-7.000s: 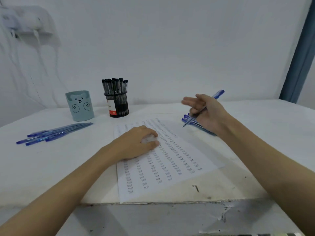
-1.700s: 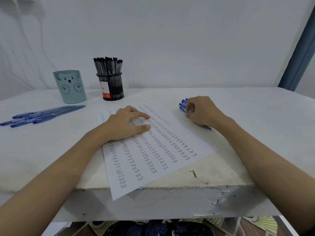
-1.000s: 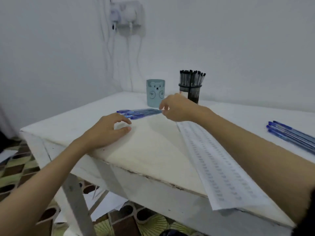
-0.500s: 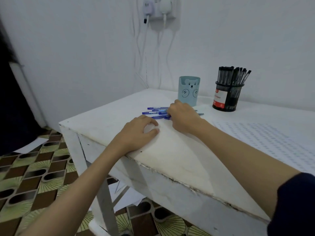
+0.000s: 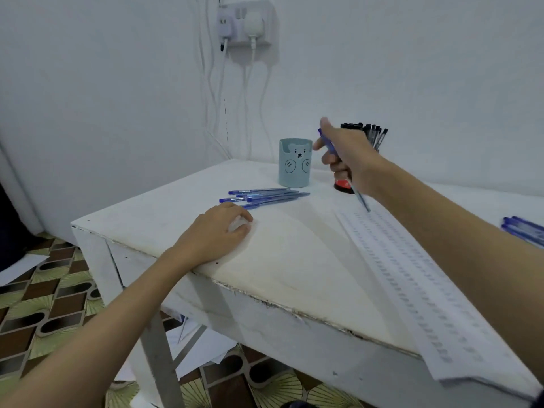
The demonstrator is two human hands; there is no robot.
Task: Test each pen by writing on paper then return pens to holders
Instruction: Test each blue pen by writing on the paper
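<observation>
My right hand (image 5: pixel 347 154) grips a blue pen (image 5: pixel 360 198), raised above the table just right of the teal bear holder (image 5: pixel 295 163), tip pointing down toward the paper (image 5: pixel 412 284). Behind that hand stands a black mesh holder (image 5: pixel 372 134) full of black pens, mostly hidden. Several blue pens (image 5: pixel 265 195) lie on the white table (image 5: pixel 294 260) in front of the teal holder. My left hand (image 5: pixel 217 234) rests on the table near the front edge, fingers loosely curled, holding nothing. More blue pens (image 5: pixel 524 228) lie at the far right.
A wall socket (image 5: pixel 245 25) with plugs and hanging cables sits above the table's back corner. The table's left edge drops to a patterned floor (image 5: pixel 44 319) with loose sheets (image 5: pixel 194 346) lying under the table.
My right hand has lifted one blue pen from the left pile and raised it beside the teal holder. The view has swung slightly right. My left hand stays on the table.
</observation>
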